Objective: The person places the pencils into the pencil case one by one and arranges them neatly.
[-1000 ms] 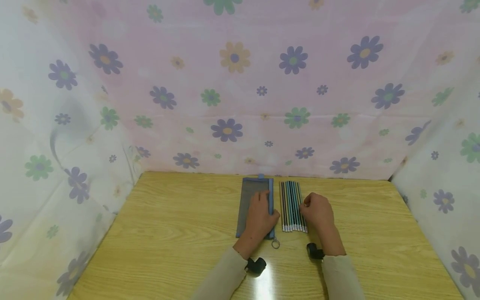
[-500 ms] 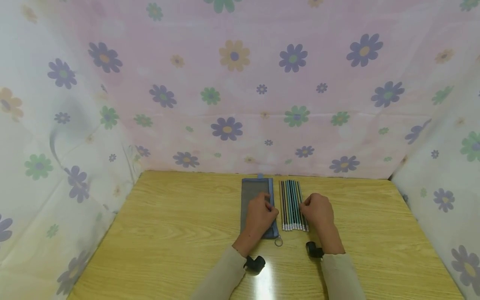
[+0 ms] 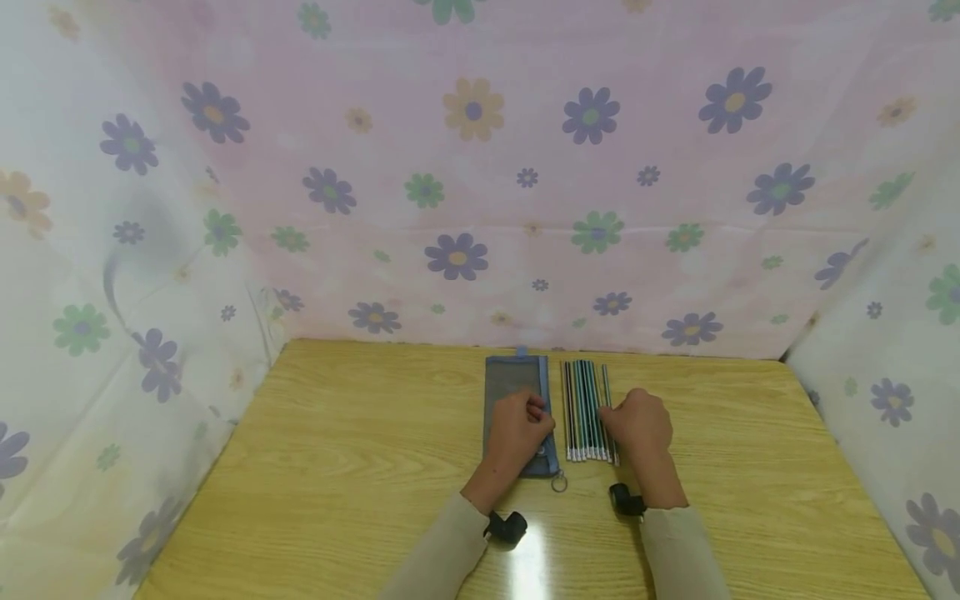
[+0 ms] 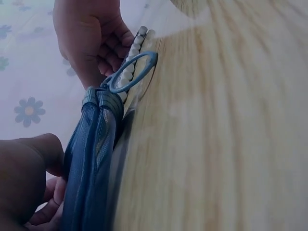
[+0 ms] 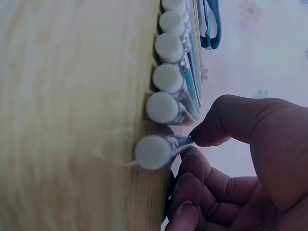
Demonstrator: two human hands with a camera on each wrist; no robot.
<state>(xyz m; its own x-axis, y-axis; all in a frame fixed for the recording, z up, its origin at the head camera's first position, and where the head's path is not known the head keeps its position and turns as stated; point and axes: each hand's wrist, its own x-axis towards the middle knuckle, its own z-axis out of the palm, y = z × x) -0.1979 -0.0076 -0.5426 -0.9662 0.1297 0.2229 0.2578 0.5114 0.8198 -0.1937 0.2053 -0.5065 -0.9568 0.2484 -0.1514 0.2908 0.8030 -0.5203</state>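
Right-hand grip pinches the outermost pencil between thumb and fingers, just right of center in the head view, slightly apart from the pencil row. Left-hand grip looks pinched on the mesh pouch. Pencil's probably light, stiff, a bit rolly; I'd grab mid-shaft.

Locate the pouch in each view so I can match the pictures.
Head: the pouch lies just right of centre, partly covered by the left hand.
Left wrist: the pouch fills the lower left, reaching the bottom edge.
Right wrist: only a blue bit of the pouch shows, at the top, right of centre.
Shared landmark: the row of pencils with white ends.
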